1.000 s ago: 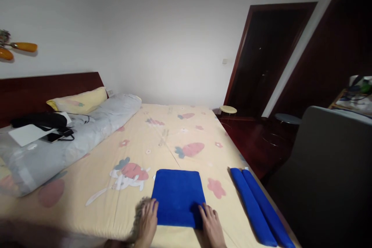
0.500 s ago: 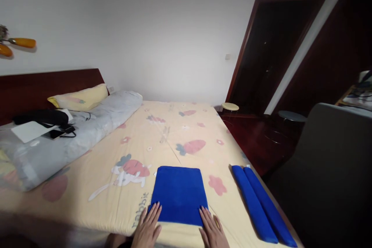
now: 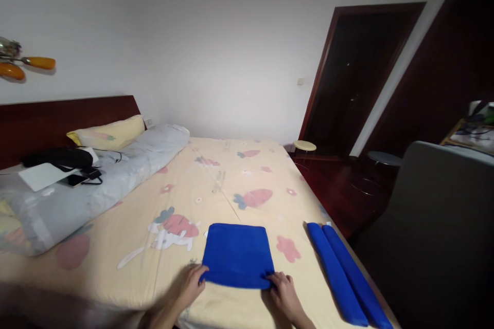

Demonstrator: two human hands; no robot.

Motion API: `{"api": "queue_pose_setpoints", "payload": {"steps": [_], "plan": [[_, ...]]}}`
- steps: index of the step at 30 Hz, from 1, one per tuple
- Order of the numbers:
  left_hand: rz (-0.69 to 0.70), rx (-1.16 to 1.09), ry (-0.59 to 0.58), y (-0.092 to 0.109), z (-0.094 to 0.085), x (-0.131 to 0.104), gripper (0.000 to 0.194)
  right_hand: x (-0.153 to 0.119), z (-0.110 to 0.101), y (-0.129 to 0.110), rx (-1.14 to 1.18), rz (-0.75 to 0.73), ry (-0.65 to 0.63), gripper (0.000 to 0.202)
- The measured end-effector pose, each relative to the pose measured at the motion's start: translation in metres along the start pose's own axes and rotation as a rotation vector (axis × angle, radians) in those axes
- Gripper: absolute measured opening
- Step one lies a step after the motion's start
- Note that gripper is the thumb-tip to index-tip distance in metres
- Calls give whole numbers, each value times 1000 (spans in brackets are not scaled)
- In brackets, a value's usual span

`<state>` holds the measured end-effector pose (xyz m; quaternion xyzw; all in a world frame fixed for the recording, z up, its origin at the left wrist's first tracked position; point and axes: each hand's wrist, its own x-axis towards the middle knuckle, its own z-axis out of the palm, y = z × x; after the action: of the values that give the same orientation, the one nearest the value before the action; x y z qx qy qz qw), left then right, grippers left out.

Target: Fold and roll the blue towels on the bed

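A folded blue cloth (image 3: 237, 252), roughly square and perhaps a towel, lies flat on the patterned bed sheet (image 3: 216, 200) in front of me. My left hand (image 3: 193, 284) pinches its near left corner, thumb and fingers closed on the edge. At the near right corner, my right hand (image 3: 283, 290) grips the edge in the same way, fingers curled. The near edge looks slightly lifted between the two hands. To the right, two long narrow blue cloth rolls (image 3: 337, 275) lie side by side along the bed's edge.
A grey quilt (image 3: 127, 169) lies along the left, with a yellow pillow (image 3: 111, 133), a white flat object (image 3: 44, 176), a black bag (image 3: 57, 157) and a phone (image 3: 76, 180). Beyond the bed's right edge are two stools (image 3: 304, 145) and a dark grey chair back (image 3: 440, 216).
Both hands have gone from lying flat on the cloth's near corners to pinching them. The near edge has moved slightly away from me and up. The rolls have stayed put.
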<state>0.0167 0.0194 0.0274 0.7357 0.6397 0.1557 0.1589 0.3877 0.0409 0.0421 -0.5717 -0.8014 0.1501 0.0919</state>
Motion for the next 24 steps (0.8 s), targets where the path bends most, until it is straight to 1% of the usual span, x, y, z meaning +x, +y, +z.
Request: {"api": "queue_pose_setpoints", "payload": {"steps": [2,5,7,8,9,10,13,15,16,17,18,20,22,24], "plan": [[-94,-56,-14,-2,-6,16,43,11,-8,-2,5,57,-29,49],[-171,-11,-5,1,-11,36,37,28,-13,-3,-49,108,6,51],[-227,49,44,12,-6,41,41,34,-11,-10,-98,145,43,56],[-236,79,70,21,0,42,46,36,-8,-16,-120,150,58,59],[-213,109,90,31,9,41,52,37,-3,-25,-132,136,66,62],[-153,137,99,43,20,39,59,37,4,-35,-128,97,65,63],[103,230,116,75,58,29,71,37,31,-65,-50,-128,35,61],[196,297,135,85,74,22,74,35,49,-74,-13,-223,39,60],[217,328,140,84,76,19,74,34,56,-72,-17,-239,53,60],[235,356,139,80,74,16,72,32,62,-65,-33,-239,77,60],[254,381,133,73,68,13,71,30,65,-54,-56,-231,109,59],[288,419,122,52,50,7,70,25,68,-26,-112,-235,182,55],[298,443,131,29,32,1,71,21,66,2,-165,-248,243,53],[285,451,143,11,20,-2,71,19,61,19,-203,-256,265,52]]}}
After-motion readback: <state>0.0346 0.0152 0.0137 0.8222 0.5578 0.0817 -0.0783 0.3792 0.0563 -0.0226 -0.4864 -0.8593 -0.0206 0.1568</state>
